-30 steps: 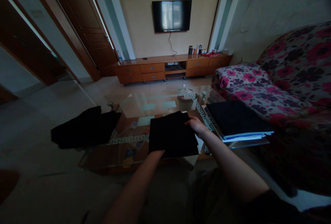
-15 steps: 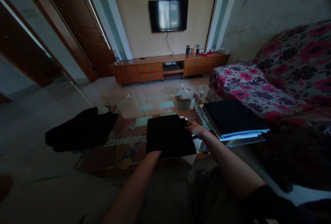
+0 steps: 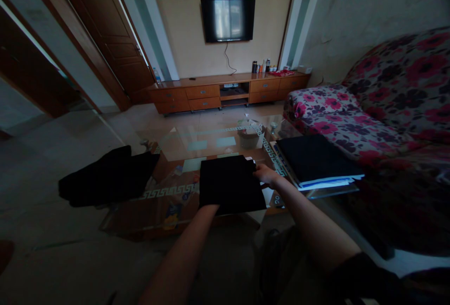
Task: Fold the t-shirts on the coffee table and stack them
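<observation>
Fingers of the right hand [image 3: 267,176] are closed on the right edge of a folded black cloth [image 3: 228,185], near its far corner, where a small white patch shows. The left wrist [image 3: 210,209] meets the near edge of the cloth and the hand past it is hidden, so I cannot tell how its fingers stand. Gripped at the side, with the other arm at the near edge, the cloth probably keeps its squared shape better than it would in one hand. It is at the middle of the near side of the worktop [image 3: 165,192], between a looser black heap [image 3: 108,178] on the left and a neat stack [image 3: 316,157] on the right; whether it touches the glass is hard to tell. White and blue layers show under the stack's dark top, and their lying flat likely keeps the pile steady.

Clear glass with a pale key-pattern border forms the surface. Beyond it, a low wooden cabinet [image 3: 204,93] carries bottles [image 3: 262,66] beneath a wall-mounted television [image 3: 228,19]. A flowered sofa [image 3: 326,98] fills the right side, and the light is dim.
</observation>
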The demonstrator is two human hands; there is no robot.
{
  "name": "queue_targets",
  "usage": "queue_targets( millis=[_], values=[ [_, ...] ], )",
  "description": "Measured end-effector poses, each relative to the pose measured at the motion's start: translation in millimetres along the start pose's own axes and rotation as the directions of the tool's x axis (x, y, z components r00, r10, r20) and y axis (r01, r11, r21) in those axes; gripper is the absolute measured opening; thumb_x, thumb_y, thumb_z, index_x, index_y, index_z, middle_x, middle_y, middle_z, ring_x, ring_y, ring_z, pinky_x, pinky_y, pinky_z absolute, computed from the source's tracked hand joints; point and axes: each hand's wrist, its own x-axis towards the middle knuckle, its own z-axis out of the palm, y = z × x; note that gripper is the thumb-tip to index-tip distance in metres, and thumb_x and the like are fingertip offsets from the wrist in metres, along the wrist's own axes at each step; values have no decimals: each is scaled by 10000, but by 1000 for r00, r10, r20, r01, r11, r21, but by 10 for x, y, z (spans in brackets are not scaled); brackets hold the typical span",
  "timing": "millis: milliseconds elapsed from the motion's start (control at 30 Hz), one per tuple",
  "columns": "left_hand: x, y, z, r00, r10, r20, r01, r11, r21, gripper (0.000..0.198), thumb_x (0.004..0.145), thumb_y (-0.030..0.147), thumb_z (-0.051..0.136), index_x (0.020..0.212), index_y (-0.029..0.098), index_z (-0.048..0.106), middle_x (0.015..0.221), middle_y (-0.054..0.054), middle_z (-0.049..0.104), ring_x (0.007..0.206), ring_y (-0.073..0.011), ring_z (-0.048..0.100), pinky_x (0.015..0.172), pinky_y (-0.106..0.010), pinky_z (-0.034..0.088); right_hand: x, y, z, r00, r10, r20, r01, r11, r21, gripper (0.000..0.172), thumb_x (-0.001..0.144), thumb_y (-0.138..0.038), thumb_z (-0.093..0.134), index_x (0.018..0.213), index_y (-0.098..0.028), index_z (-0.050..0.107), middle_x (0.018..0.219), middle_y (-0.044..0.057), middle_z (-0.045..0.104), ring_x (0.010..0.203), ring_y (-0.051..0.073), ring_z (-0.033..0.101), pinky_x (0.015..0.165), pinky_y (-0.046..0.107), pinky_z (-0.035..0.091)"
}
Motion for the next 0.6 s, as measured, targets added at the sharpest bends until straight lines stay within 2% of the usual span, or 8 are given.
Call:
queue_targets(
  millis=[233, 367, 467, 600],
  values=[
    [42, -44, 2, 1000, 0, -27, 2, 995, 95, 347, 955, 389, 622, 1252, 209, 611, 1295, -81, 606, 1107, -236, 623, 924, -427, 555, -50, -27, 13, 1000, 19, -14, -20, 998, -64, 221, 781, -125, 645, 991, -182, 610, 686, -1, 640, 656, 146, 647, 687, 362, 596],
    [13, -104, -29, 999, 2, -46, 4, 991, 133, 410, 917, 413, 660, 1287, 239, 620, 1388, -91, 580, 1298, -300, 522, 1075, -468, 455, -39, -11, 33, 999, 21, -31, -24, 992, -123, 217, 813, -73, 580, 1011, -160, 600, 674, 4, 637, 608, 154, 652, 643, 377, 614],
    [-27, -172, -64, 998, 37, -50, -27, 981, 193, 530, 856, 446, 703, 1346, 268, 608, 1443, -83, 578, 1436, -303, 388, 1165, -426, 357, -6, 8, 49, 999, 2, -41, -9, 985, -174, 217, 828, -63, 560, 1022, -151, 605, 732, 32, 668, 634, 168, 679, 623, 345, 616],
    [-20, -226, -66, 996, 72, -54, -55, 964, 259, 635, 824, 487, 703, 1410, 288, 558, 1445, -64, 589, 1452, -266, 385, 1185, -410, 333, 42, 23, 61, 997, -5, -75, -16, 964, -266, 258, 845, -94, 566, 1099, -131, 597, 911, 99, 714, 741, 207, 720, 620, 318, 615]
  ],
)
